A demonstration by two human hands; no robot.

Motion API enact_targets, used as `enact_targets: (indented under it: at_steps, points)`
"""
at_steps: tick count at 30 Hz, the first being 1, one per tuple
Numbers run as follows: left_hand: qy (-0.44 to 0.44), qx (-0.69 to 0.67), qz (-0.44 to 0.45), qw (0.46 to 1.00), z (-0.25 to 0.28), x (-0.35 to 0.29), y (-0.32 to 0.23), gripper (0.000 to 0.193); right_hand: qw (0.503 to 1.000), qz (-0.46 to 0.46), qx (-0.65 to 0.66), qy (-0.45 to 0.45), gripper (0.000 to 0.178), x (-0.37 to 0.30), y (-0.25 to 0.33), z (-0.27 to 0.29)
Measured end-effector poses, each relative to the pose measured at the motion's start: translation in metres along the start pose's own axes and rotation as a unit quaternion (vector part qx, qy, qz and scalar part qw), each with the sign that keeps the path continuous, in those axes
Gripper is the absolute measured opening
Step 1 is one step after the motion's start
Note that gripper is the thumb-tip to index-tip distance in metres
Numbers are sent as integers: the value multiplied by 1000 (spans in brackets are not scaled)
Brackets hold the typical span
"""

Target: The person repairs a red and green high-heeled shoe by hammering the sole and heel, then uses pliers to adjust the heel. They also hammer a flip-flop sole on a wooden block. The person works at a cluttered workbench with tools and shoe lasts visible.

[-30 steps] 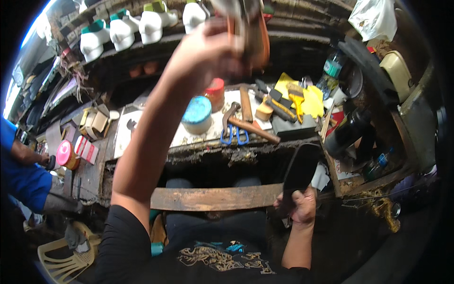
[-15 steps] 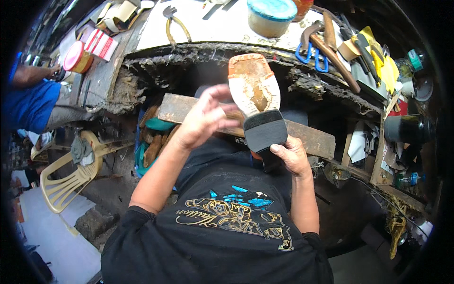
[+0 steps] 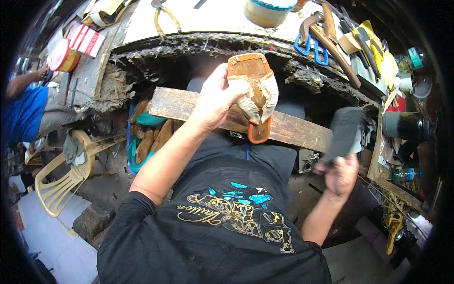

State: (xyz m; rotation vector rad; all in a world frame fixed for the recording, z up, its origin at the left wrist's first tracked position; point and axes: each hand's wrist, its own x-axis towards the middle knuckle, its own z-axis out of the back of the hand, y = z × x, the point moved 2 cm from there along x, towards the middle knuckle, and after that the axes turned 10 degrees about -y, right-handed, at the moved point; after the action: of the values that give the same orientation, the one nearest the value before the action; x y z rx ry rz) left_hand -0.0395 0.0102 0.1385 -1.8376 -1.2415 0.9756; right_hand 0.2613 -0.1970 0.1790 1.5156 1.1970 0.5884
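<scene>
My left hand (image 3: 218,97) is closed round the side of a shoe upper (image 3: 257,87). Its underside faces me, with a brown middle, cream folded edges and an orange rim at toe and heel. Off to the right, my right hand (image 3: 341,177) grips a black shoe sole (image 3: 346,130) with a heel, smeared by motion. Sole and upper are well apart. Behind the upper, a worn wooden plank (image 3: 302,130) lies across above my lap.
The ragged-edged workbench (image 3: 198,21) ahead carries pincers (image 3: 165,21), a lidded tub (image 3: 267,12), blue-handled scissors (image 3: 302,45) and a hammer (image 3: 338,59). A beige plastic chair (image 3: 61,182) stands left, near another person's blue clothing (image 3: 28,109). Wooden shoe lasts (image 3: 153,142) fill a crate.
The black sole has come away from the upper and swung right in my right hand. My left hand, open before, has taken hold of the upper.
</scene>
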Motion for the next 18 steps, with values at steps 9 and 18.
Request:
enact_targets:
  at_steps: [9, 18]
  points:
    - [32, -60, 21, 997, -13, 22, -11, 51, 997, -49, 51, 35, 29, 63, -78, -124]
    - [120, -68, -6, 990, -20, 30, -11, 48, 999, 28, -11, 40, 23, 70, -81, -131]
